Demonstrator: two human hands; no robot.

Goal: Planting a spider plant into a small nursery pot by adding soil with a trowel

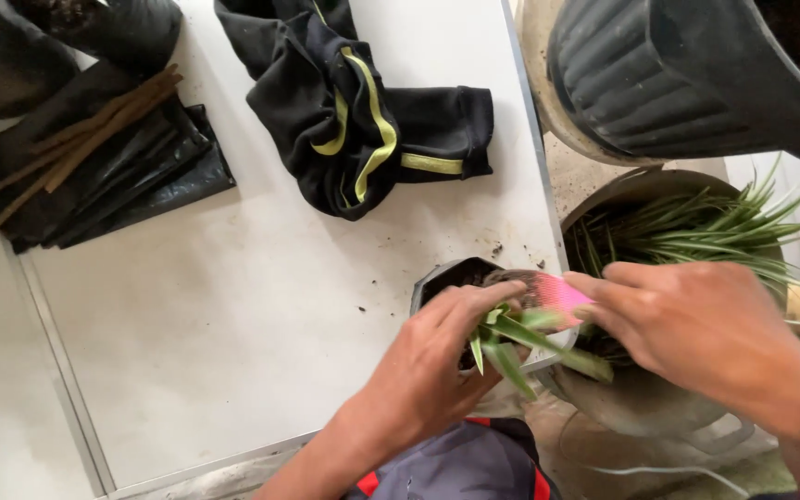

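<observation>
We take the small black pot (442,278) at the table's (233,306) near right corner as our landmark. Directly over its rim our left hand (437,361) is closed around a green seedling (511,338), fingers curled at the base of its leaves. Just right of the pot, our right hand (696,324) pinches a pink scoop (562,298) (its load is hidden from us). The seedling looks light, limp and easily bruised, so we judge the leaf base the safest hold. Right of the pot stands a large planter (641,407) of spiky grass; behind the pot lies a black jacket (354,111).
</observation>
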